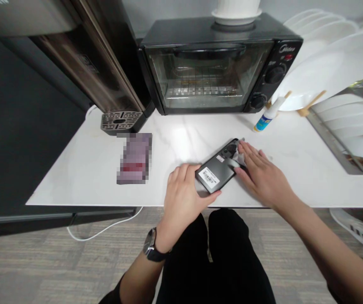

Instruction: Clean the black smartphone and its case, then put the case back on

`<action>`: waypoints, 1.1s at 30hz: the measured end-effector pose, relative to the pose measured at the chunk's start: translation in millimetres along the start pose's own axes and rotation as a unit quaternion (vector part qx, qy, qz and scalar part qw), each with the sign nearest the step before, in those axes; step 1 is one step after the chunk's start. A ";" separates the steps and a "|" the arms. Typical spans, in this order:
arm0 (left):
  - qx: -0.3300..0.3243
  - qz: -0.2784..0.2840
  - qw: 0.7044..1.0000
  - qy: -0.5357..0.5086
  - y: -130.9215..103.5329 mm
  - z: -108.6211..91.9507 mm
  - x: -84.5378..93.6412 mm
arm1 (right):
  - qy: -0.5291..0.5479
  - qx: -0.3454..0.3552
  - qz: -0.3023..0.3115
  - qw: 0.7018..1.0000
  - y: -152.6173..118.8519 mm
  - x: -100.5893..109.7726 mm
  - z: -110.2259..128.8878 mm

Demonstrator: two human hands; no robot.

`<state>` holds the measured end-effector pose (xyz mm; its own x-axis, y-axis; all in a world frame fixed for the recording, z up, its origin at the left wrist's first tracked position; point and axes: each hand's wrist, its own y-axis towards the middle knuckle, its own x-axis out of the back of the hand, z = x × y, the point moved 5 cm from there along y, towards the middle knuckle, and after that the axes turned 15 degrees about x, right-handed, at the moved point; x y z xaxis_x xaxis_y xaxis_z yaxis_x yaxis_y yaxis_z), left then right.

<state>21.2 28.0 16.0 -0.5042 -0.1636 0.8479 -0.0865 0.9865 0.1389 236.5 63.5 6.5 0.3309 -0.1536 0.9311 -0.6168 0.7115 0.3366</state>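
A dark phone [221, 166] lies back up on the white counter, tilted toward the upper right, with a white barcode label near its lower end and its cameras at the upper end. My left hand [186, 190] grips the phone's lower left end, thumb along the bottom edge. A crumpled pale wipe [240, 157] is pinched under the fingers of my right hand [260, 171], against the phone's upper right side by the cameras. To the upper right a white bottle with a blue label [268, 116] stands on the counter.
A black toaster oven [206, 76] stands behind the phone, with a white pot on top. At the left are a drink machine [121, 120] and a pixelated purple packet [135, 158]. Plates in racks [352, 122] stand at the right. The counter's front edge [105, 204] is near me.
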 end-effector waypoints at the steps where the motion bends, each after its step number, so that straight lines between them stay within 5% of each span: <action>1: 0.000 0.002 1.000 0.002 0.4 -0.1 -0.2 | 0.004 -0.017 -0.001 1.000 4.2 -2.1 -5.5; 3: -0.001 0.002 1.000 0.004 0.7 -0.1 -0.3 | 0.020 -0.020 -0.006 1.000 16.1 -7.1 2.4; 10: -0.013 0.016 0.998 0.063 -1.8 2.8 -1.2 | 0.085 0.132 0.039 0.987 24.4 -12.7 101.2; 14: -0.007 0.004 0.999 0.041 -1.8 2.0 -0.8 | 0.073 0.156 0.051 0.984 -0.8 -5.6 74.5; 18: -0.009 0.000 1.000 0.030 -1.1 -0.6 -2.5 | 0.011 0.027 0.001 1.000 -3.9 -1.0 0.2; 20: -0.011 0.001 0.999 0.034 -1.0 -0.9 -2.8 | 0.008 -0.001 -0.010 1.000 4.7 -3.0 -13.8; 22: -0.012 -0.003 0.999 0.037 -0.7 -0.5 -1.8 | 0.028 0.015 -0.010 0.999 16.4 -6.4 -0.6; 28: -0.003 0.006 0.998 0.065 0.7 1.7 -2.8 | 0.104 0.147 0.023 0.983 20.1 -11.2 98.4; 30: -0.001 -0.002 0.998 0.063 0.5 1.5 -2.9 | 0.106 0.159 0.021 0.981 7.2 -8.0 101.1; 33: -0.012 -0.002 0.999 0.045 0.0 -0.2 -3.2 | 0.075 0.127 0.019 0.989 -9.5 -3.0 62.9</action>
<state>23.0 28.6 13.5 -0.4246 -0.1685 0.8895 -0.0673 0.9857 0.1546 196.4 14.1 9.3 0.3948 -0.0135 0.9187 -0.7839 0.5165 0.3445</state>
